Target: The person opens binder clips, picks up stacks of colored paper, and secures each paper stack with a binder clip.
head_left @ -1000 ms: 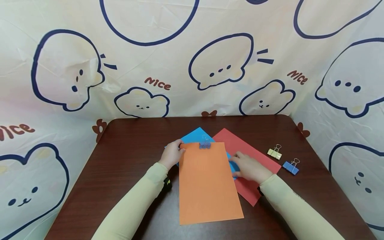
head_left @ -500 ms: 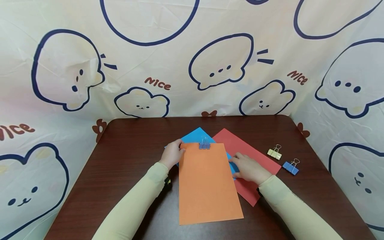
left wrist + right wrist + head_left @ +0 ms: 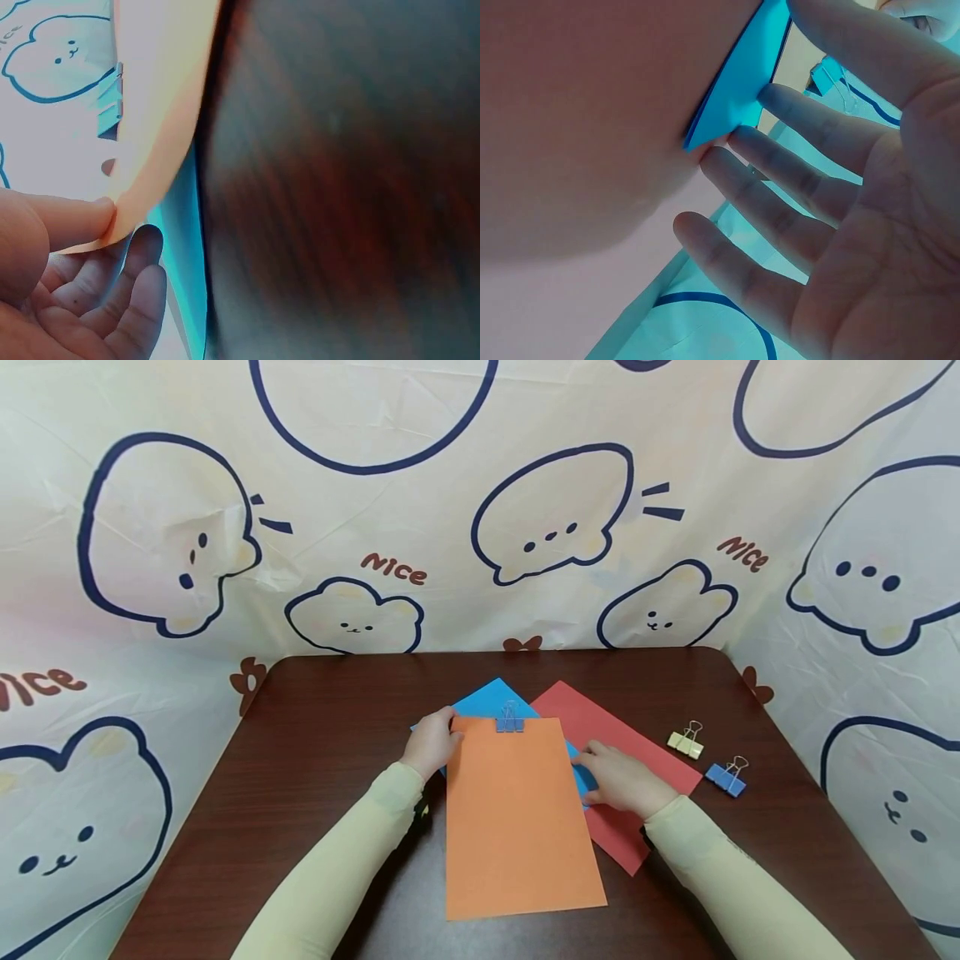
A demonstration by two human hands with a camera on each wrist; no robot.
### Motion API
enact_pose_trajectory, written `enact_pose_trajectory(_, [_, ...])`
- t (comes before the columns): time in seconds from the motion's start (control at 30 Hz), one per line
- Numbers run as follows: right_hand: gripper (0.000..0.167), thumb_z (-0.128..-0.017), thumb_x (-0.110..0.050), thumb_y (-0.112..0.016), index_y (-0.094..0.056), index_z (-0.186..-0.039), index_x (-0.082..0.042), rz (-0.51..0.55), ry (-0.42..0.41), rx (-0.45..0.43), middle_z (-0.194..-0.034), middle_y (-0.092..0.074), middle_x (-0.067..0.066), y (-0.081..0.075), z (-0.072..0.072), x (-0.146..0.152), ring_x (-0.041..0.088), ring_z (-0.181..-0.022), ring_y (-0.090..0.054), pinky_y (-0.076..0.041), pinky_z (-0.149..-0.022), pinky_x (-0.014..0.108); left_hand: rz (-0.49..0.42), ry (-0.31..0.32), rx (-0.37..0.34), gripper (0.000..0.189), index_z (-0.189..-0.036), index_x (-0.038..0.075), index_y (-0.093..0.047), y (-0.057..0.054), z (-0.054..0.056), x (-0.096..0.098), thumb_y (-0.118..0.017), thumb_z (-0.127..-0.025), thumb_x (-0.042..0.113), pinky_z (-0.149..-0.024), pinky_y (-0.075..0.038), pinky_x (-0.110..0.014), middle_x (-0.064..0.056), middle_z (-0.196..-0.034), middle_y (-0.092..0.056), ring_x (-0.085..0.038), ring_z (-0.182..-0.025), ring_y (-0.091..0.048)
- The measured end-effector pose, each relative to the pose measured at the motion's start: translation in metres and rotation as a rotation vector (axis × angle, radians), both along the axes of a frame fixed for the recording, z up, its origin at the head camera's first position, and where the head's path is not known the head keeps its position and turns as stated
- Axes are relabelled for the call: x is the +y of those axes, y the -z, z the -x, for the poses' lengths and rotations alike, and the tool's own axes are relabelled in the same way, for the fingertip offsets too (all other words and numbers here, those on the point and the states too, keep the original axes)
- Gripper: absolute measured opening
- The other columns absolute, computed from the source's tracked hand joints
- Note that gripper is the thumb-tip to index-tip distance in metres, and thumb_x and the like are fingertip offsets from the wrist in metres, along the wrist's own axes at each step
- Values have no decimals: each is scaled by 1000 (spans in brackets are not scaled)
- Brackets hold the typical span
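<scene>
An orange sheet of paper [image 3: 521, 827] lies in the middle with a blue binder clip [image 3: 510, 725] on its top edge. My left hand [image 3: 430, 745] pinches the sheet's upper left corner; in the left wrist view the thumb presses the orange sheet's face, bent up off the table. Beneath it lies blue paper [image 3: 487, 697]; whether the clip also grips that is hidden. My right hand [image 3: 628, 781] rests beside the orange sheet's right edge, over the blue paper and red paper [image 3: 611, 735]. In the right wrist view its fingers extend nearly straight, fingertips at the blue paper [image 3: 742, 82].
At the right of the dark wooden table [image 3: 322, 710] lie a pale yellow binder clip [image 3: 685, 744] and another blue binder clip [image 3: 725, 779]. A printed cloth [image 3: 442, 527] with bear drawings hangs behind the table and along both sides.
The clip's wire handles and the top of the orange sheet have shifted very slightly left. Both hands stay almost where they were.
</scene>
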State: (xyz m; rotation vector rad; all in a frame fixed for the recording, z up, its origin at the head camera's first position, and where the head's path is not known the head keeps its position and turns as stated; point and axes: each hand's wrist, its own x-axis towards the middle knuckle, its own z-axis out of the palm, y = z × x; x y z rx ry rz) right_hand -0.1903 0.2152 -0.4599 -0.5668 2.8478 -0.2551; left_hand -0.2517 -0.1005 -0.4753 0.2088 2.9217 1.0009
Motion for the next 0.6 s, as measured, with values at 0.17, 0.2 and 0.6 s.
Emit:
enact_pose_trajectory(0.17, [64,-81,-28,-88,-65,-136,-6,4,-1,2,-124,-57,15,0,0,0,29,-109,-60,-60,-90,44,-26,-31,-16,32,-130,2,-60,-2,-1,0,-67,-101,13,-69,-55,-34,-14,-105,-69,-23,-81,-65])
enact_pose_trajectory(0.2, [64,-81,-28,-88,-65,-136,-6,3,-2,2,-124,-57,15,0,0,0,29,-109,-59,-60,-90,44,-32,-39,-22,34,-132,3,-59,-3,-1,0,-67,-101,14,-73,-58,-36,-15,-111,-70,-25,-86,-67])
enact_pose_trajectory(0.6, [64,-80,-28,-90,-66,-135,-5,13,-7,11,-123,-58,15,0,0,0,29,-107,-60,-60,-91,44,116,10,-83,64,-149,-4,-43,-8,-16,-2,-69,-100,29,-100,-55,-50,-23,-147,-54,-37,-123,-63])
